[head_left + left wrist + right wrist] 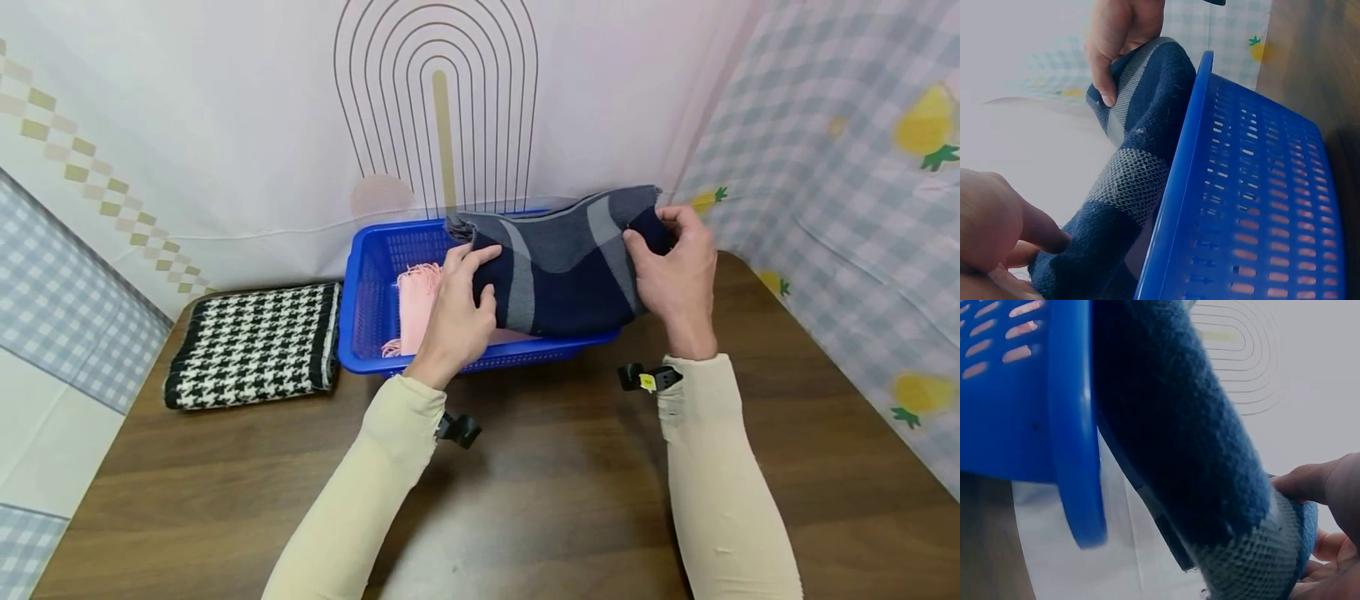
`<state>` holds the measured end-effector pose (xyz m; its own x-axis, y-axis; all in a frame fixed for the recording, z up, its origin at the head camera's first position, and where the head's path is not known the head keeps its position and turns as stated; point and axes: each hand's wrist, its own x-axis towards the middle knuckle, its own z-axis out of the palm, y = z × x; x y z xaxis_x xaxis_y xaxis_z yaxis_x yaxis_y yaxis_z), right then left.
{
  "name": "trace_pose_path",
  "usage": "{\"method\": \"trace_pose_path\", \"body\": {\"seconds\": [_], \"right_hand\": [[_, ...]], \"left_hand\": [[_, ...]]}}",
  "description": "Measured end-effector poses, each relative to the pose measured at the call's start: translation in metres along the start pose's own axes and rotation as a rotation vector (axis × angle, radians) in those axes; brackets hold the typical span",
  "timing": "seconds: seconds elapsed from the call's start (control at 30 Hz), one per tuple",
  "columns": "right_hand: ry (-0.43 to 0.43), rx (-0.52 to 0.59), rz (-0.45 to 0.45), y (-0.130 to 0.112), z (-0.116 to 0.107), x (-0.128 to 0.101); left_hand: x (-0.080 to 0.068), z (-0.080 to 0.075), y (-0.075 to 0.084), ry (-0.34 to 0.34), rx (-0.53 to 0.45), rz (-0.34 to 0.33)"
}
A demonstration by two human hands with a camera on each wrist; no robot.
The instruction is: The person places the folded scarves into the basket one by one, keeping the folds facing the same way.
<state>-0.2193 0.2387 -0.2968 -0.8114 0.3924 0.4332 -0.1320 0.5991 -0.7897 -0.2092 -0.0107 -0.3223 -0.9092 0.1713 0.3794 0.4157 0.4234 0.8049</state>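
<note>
A folded navy and grey scarf [562,267] is held between both hands over the right part of a blue plastic basket [348,308]. My left hand [461,308] grips its left end, with the fingers spread over the top face. At the right end, my right hand [678,267] pinches the scarf between thumb and fingers. Inside the basket lies a pink fringed scarf [414,304], partly hidden by the left hand and the navy scarf. In the right wrist view the navy scarf [1166,425] slants past the basket rim [1075,425].
A folded black and white houndstooth scarf [255,346] lies on the wooden table [517,483] left of the basket. Behind the basket hangs a white patterned cloth [622,100]. A checked cloth with pineapples [840,208] borders the right side.
</note>
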Motion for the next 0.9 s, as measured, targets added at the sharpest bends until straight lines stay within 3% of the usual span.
{"method": "trace_pose_path", "body": {"seconds": [0.4,0.9], "right_hand": [[0.002,0.061,-0.034,-0.003,0.014,-0.004],[-0.010,0.100,-0.095,-0.002,0.038,-0.010]], "left_hand": [[-0.004,-0.015,-0.007,0.024,0.018,0.007],[-0.009,-0.039,-0.020,0.005,0.095,-0.035]]}}
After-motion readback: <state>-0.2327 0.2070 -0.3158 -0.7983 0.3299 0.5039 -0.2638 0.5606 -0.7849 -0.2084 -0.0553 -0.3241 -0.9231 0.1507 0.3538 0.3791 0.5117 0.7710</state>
